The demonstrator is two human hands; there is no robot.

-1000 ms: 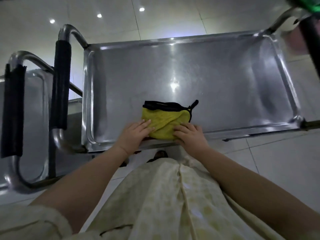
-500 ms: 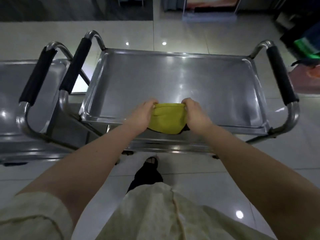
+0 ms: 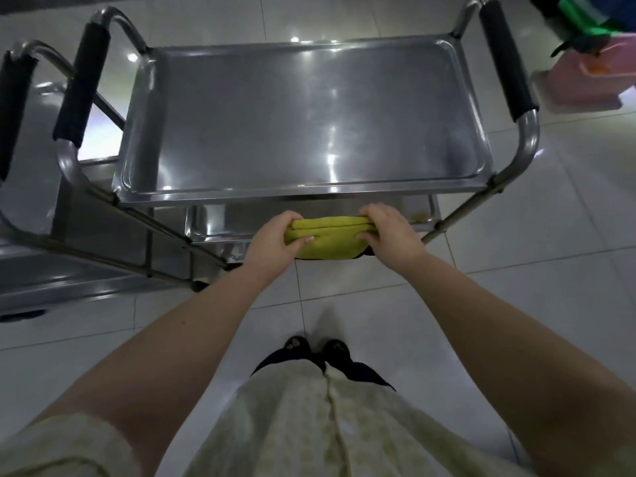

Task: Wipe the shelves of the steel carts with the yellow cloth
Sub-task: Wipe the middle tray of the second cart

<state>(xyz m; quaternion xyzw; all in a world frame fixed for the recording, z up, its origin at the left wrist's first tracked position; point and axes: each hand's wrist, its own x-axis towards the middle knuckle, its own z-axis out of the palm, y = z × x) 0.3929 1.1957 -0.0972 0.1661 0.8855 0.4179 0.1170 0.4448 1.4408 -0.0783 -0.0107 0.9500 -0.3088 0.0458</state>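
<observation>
A folded yellow cloth (image 3: 327, 237) with a dark edge hangs in the air in front of the steel cart, below its top shelf (image 3: 309, 115). My left hand (image 3: 273, 241) grips the cloth's left end and my right hand (image 3: 389, 230) grips its right end, fingers curled over the fold. The top shelf is a bare shiny tray. A lower shelf (image 3: 213, 232) shows beneath its near edge, just behind the cloth.
The cart has black padded handles at its left (image 3: 81, 87) and right (image 3: 506, 60). A second steel cart (image 3: 38, 215) stands close on the left. Pink plastic stools (image 3: 585, 80) sit at the far right. My feet (image 3: 316, 349) stand on pale floor tiles.
Both hands lifted the cloth off the top shelf, folded it and brought it back toward me, lower than the shelf's near edge. The view has pulled away from the cart.
</observation>
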